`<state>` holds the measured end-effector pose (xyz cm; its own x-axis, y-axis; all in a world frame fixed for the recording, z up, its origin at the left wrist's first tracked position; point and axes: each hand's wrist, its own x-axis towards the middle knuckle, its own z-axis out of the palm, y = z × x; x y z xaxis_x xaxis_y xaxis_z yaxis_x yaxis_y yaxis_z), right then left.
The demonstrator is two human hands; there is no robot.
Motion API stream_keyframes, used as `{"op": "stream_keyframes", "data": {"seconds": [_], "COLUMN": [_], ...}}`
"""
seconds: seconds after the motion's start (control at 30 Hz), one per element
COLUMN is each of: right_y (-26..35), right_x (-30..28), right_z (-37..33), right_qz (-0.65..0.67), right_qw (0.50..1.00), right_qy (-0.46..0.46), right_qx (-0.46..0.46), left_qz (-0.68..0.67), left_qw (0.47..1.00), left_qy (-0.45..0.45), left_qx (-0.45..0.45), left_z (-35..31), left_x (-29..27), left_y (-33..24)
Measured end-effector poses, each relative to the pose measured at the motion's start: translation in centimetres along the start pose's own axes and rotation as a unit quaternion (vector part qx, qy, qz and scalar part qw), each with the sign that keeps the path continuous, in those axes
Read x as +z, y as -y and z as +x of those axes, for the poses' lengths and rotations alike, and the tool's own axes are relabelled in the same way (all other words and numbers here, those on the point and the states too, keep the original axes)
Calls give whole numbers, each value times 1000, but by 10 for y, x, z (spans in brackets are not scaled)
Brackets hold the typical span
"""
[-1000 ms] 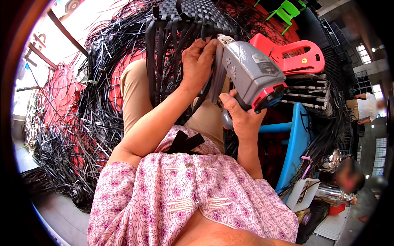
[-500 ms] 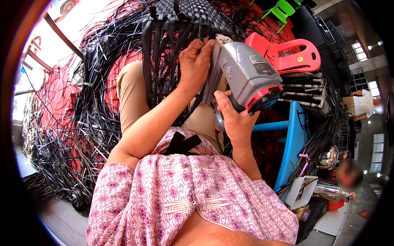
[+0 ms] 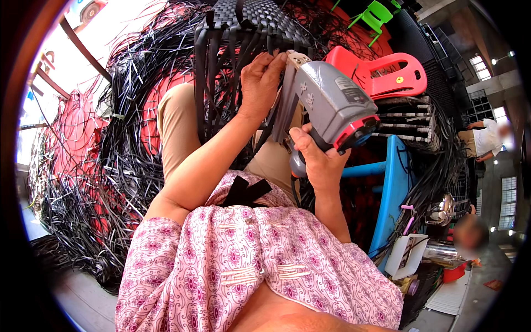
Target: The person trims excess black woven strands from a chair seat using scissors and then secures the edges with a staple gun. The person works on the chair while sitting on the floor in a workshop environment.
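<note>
**Staple-type tool held against woven black strapping**

Surroundings first: a big tangled heap of loose black plastic strips [image 3: 94, 182] is lying to the person's left and spreading round behind the work, over red sheeting. A red moulded plastic chair [image 3: 387, 74] is sitting just behind the tool, with a green plastic chair [image 3: 376, 14] further back. A blue plastic frame [image 3: 390, 199] is standing at the right, close to the right forearm. Another person in a white shirt [image 3: 487, 138] is standing well apart at the far right.

The work piece is a black woven-strap frame [image 3: 243, 33], its top a tight basket weave, flat glossy straps hanging down from it across the person's beige-trousered knee. These straps are partly hiding the lap behind them.

The left hand [image 3: 260, 80] is pinching the hanging straps, fingers curled and pressed against the nose of the tool.

The right hand [image 3: 318, 160] is clenching the handle of a grey hard-plastic power tool with a red rear cap [image 3: 332, 105]. The tool is blocky and smooth-cased. Its long axis is running diagonally, nose up-left touching the straps by the left fingertips, red end pointing down-right.
</note>
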<state>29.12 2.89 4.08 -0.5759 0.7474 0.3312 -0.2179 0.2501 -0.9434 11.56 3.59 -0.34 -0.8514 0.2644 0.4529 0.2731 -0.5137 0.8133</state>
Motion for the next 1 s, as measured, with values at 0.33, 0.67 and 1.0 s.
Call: {"op": "stream_keyframes", "data": {"seconds": [0.33, 0.67, 1.0], "right_y": [4, -2, -14], "right_x": [6, 8, 12], "right_z": [8, 11, 15], "right_qz": [-20, -39, -143], "right_qw": [999, 999, 986], "right_qy": [29, 28, 38], "right_qx": [-11, -13, -82], "left_qz": [-8, -35, 6], "left_qw": [1000, 999, 1000], "left_qy": [-3, -1, 5], "left_qx": [-13, -13, 8], "left_z": [0, -1, 1], "left_x": [-4, -3, -3], "left_y": [19, 18, 16]}}
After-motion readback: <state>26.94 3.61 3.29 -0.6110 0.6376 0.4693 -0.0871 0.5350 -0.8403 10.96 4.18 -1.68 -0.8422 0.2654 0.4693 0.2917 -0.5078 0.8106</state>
